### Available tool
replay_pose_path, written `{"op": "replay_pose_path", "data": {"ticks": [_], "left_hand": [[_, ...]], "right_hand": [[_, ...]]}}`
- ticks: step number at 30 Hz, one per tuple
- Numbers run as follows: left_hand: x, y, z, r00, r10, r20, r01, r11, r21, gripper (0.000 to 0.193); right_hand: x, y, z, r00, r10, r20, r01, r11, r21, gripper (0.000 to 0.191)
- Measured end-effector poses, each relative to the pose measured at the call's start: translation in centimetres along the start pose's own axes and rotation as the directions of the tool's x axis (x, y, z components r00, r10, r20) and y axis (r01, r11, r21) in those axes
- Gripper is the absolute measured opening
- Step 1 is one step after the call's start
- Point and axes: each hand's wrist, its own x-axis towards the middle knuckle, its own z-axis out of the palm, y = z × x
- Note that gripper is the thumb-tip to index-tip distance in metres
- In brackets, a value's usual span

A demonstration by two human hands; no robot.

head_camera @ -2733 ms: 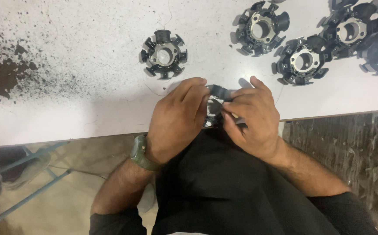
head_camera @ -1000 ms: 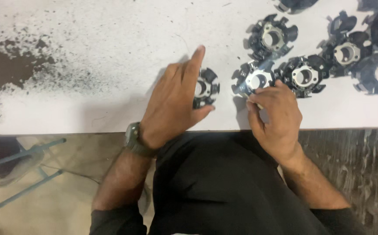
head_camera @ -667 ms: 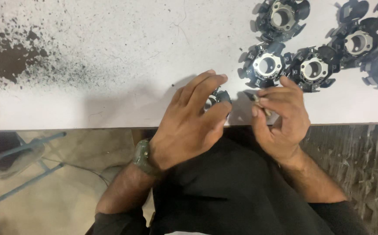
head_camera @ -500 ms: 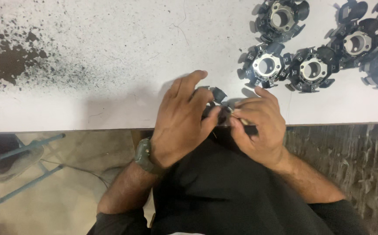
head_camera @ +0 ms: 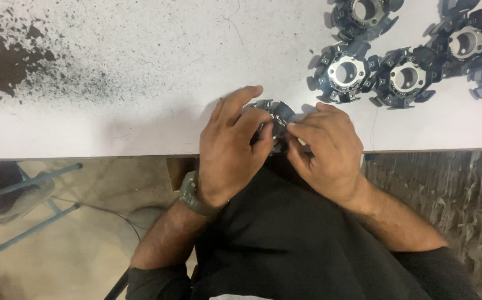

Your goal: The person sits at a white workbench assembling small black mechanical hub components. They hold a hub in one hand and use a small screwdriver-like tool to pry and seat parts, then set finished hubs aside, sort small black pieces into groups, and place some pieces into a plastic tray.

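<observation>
White worktop (head_camera: 141,83), black speckling at left edge. Both hands closing on black slotted plastic ring part (head_camera: 277,114) at near edge: left hand (head_camera: 230,150) cupping over, right hand (head_camera: 327,147) pinching rim. Likely light, rigid, thin tabs breakable; gripping by outer rim advisable. Similar ring parts (head_camera: 345,72) lying well apart, upper right.

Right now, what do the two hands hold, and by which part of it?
Both hands grip one dark round slotted part at the table edge: the left hand covers its left side, the right hand pinches its right rim.

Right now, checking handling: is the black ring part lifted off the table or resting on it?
Cannot tell: both hands' fingers cover the black ring part at the table edge.
</observation>
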Motion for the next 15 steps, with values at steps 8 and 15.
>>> {"op": "replay_pose_path", "data": {"ticks": [8, 15], "left_hand": [[-0.6, 0.4, 1.0, 0.998, 0.052, -0.041, -0.051, 0.998, 0.021, 0.020], [-0.3, -0.2, 2.1, 0.997, 0.014, -0.082, -0.013, 1.000, 0.012, 0.016]], "right_hand": [[1.0, -0.2, -1.3, 0.989, 0.068, 0.129, -0.070, 0.998, 0.004, 0.029], [1.2, -0.3, -1.3, 0.990, 0.071, 0.120, -0.076, 0.997, 0.035, 0.027]]}}
